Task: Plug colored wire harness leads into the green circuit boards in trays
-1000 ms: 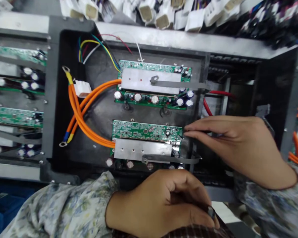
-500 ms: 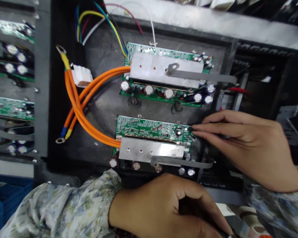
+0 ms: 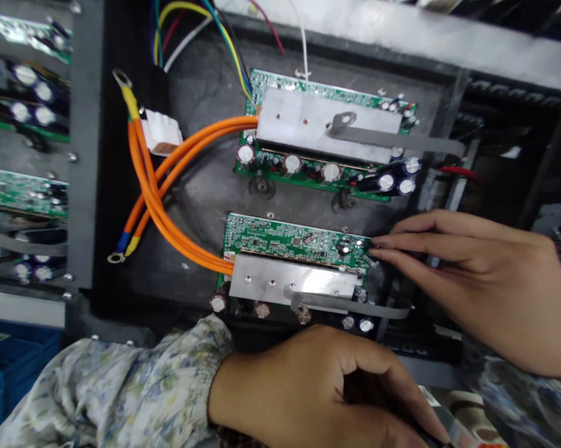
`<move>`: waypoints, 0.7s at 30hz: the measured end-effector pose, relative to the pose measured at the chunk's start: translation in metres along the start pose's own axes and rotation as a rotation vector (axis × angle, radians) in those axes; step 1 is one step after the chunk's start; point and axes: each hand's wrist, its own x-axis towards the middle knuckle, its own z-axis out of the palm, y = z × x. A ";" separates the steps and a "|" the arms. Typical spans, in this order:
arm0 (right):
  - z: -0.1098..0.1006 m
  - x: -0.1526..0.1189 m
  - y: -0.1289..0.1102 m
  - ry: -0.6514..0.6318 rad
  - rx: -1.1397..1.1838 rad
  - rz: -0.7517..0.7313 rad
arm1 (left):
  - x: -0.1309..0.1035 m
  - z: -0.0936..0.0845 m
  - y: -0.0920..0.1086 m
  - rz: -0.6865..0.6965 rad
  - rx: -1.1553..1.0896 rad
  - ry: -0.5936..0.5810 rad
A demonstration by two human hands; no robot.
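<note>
Here's the head view, and the action is at the right end of the lower circuit board: the right hand is there, thumb and fingers drawn almost together, tips right at the board's edge. Is something small pinched between them? Cannot tell from here!

Down in front, the left hand is curled beside the case's near side, its fingertips running down to the bottom of the frame; how tightly they close, or on what, cannot be told.

Now the board itself: it lies in the near half of the dark case, a silver plate along its near side, with a grey strip reaching across that plate to the right. Orange cables sweep off leftward, crossing near a white connector. And beyond sits the upper circuit board, well apart from both hands, wearing a matching plate!
</note>
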 end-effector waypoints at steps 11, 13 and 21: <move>-0.004 0.006 0.001 -0.057 0.021 -0.011 | 0.001 0.002 0.002 0.000 0.021 -0.011; -0.004 0.006 0.001 -0.061 0.034 -0.007 | 0.002 0.002 0.002 0.011 0.016 -0.015; -0.001 0.007 -0.002 -0.061 -0.016 -0.014 | 0.003 0.001 -0.001 0.031 0.004 -0.036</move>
